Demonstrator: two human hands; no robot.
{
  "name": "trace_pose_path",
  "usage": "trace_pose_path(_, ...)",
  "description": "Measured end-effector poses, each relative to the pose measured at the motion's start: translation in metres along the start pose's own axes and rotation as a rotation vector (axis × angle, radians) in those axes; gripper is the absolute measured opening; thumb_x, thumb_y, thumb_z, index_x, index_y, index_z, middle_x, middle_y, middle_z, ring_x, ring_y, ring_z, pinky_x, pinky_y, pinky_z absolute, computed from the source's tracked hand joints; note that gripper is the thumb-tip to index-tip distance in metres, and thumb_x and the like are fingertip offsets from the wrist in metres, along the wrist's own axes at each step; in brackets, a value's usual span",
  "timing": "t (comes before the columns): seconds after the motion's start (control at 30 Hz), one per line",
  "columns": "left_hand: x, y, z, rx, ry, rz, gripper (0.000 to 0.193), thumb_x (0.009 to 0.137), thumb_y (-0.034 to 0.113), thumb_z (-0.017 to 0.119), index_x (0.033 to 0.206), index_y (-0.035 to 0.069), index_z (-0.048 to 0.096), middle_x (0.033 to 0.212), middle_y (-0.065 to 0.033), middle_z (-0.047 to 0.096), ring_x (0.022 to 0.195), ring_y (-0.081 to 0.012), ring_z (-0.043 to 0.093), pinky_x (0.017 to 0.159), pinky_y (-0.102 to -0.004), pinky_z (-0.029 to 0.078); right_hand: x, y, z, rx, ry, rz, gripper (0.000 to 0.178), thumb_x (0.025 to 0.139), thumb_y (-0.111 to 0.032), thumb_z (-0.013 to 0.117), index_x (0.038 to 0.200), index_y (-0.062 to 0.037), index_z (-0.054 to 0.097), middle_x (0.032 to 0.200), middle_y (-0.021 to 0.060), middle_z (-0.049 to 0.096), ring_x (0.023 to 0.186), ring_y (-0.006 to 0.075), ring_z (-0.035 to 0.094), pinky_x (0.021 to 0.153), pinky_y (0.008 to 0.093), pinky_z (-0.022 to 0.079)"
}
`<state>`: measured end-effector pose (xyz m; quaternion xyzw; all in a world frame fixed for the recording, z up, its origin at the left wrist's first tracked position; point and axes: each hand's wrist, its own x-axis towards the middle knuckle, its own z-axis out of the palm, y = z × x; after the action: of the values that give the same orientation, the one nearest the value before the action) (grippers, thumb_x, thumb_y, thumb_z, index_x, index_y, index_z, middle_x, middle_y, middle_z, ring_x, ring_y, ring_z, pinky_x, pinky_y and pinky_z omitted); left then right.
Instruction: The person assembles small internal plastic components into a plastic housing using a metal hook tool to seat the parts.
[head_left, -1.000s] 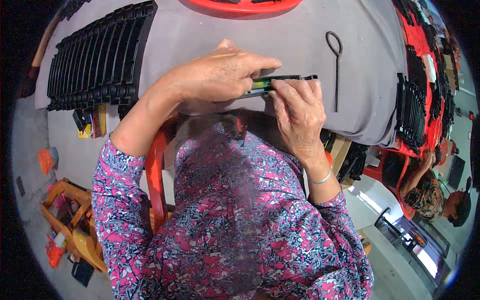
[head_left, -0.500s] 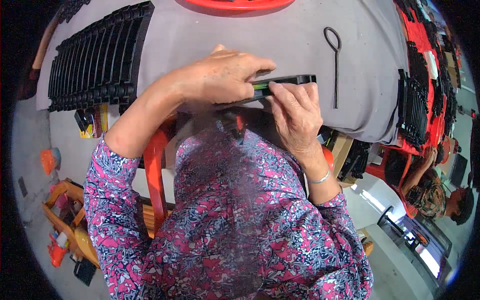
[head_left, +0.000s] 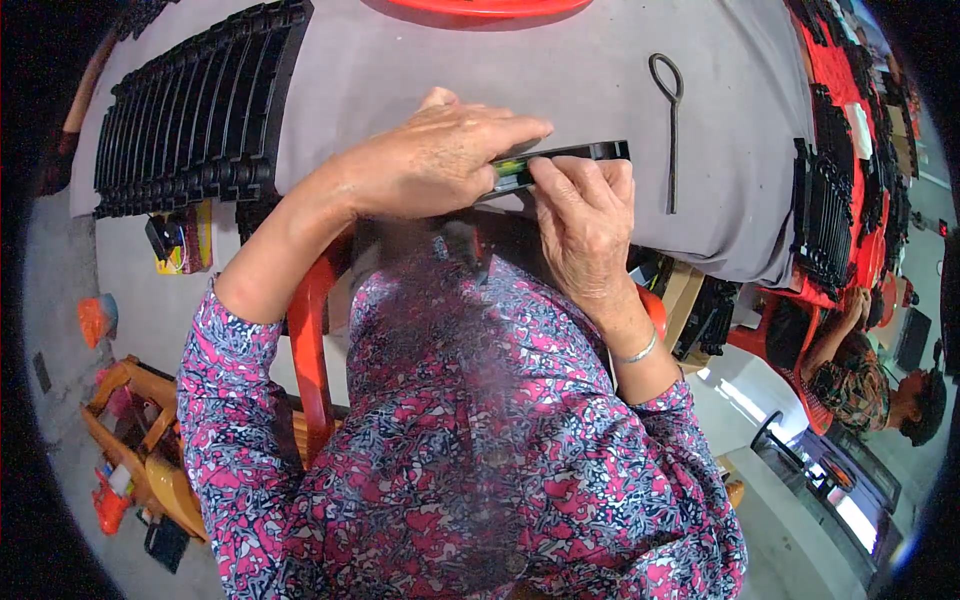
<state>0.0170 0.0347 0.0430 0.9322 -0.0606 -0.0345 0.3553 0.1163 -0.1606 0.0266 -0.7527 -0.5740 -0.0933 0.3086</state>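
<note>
A narrow black spirit level with a green-yellow vial lies slightly slanted over the table's near edge. My left hand covers its left end, index finger stretched out above it and the other fingers curled in at the level. My right hand pinches the level beside the vial, thumb and fingertips pressed to its near side. What is under my left palm is hidden. To the right of the hands, a dark metal rod with a looped end lies on the grey cloth.
Several black level bodies stand in a row at the left. More black pieces are stacked at the right on red cloth. A red basin rim shows at the far edge. Another person sits at the far right.
The spirit level has turned a little, so more of its vial side shows. My right hand has shifted slightly left along it; my left hand has barely moved.
</note>
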Motion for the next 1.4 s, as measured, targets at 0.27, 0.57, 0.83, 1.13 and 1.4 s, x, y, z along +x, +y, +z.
trace_pose_path(0.27, -0.026, 0.017, -0.018, -0.1, 0.233, -0.159, 0.055, 0.075, -0.003, 0.066, 0.129, 0.002, 0.056, 0.107, -0.0123, 0.059, 0.098, -0.0299, 0.06, 0.088, -0.0374, 0.048, 0.0, 0.0, -0.002, 0.106, 0.038, 0.059, 0.03, 0.073, -0.007, 0.076, 0.102, -0.0088, 0.069, 0.096, 0.0053, 0.063, 0.085, 0.026, 0.054, 0.074, 0.0385, 0.041)
trace_pose_path(0.57, -0.037, 0.038, 0.029, 0.203, 0.598, -0.193, 0.048, 0.066, 0.01, 0.08, 0.112, 0.005, 0.066, 0.1, -0.0104, 0.059, 0.094, -0.029, 0.06, 0.085, -0.0364, 0.042, 0.036, 0.076, -0.049, -0.108, 0.107, 0.377, 0.026, 0.081, -0.018, 0.072, 0.102, -0.0021, 0.069, 0.096, 0.0153, 0.066, 0.085, 0.0301, 0.065, 0.077, 0.0404, 0.052)
trace_pose_path(0.83, -0.018, 0.021, 0.022, 0.243, 0.651, -0.133, 0.035, 0.07, 0.004, 0.074, 0.104, 0.006, 0.066, 0.095, -0.0082, 0.059, 0.09, -0.0279, 0.059, 0.084, -0.0401, 0.04, 0.057, 0.129, -0.047, -0.149, -0.157, 0.601, 0.039, 0.08, -0.023, 0.069, 0.11, 0.0026, 0.066, 0.088, 0.0233, 0.069, 0.085, 0.0369, 0.069, 0.077, 0.0443, 0.053)
trace_pose_path(1.13, -0.01, 0.019, 0.032, 0.238, 0.709, -0.117, 0.034, 0.069, 0.008, 0.076, 0.101, 0.008, 0.067, 0.091, -0.0066, 0.059, 0.088, -0.0256, 0.06, 0.085, -0.0401, 0.041, 0.063, 0.122, -0.05, -0.17, -0.245, 0.556, 0.024, 0.075, -0.01, 0.062, 0.093, 0.0051, 0.065, 0.075, 0.018, 0.067, 0.069, 0.0295, 0.066, 0.066, 0.0386, 0.051)
trace_pose_path(1.4, -0.009, 0.012, 0.033, 0.245, 0.714, -0.129, 0.037, 0.066, 0.013, 0.08, 0.1, 0.01, 0.068, 0.085, -0.0046, 0.058, 0.082, -0.0245, 0.059, 0.072, -0.038, 0.044, 0.057, 0.096, -0.068, 1.264, 0.145, 0.758, 0.015, 0.087, -0.018, 0.053, 0.094, -0.0043, 0.056, 0.074, 0.0008, 0.048, 0.064, 0.0104, 0.041, 0.053, 0.0246, 0.034)
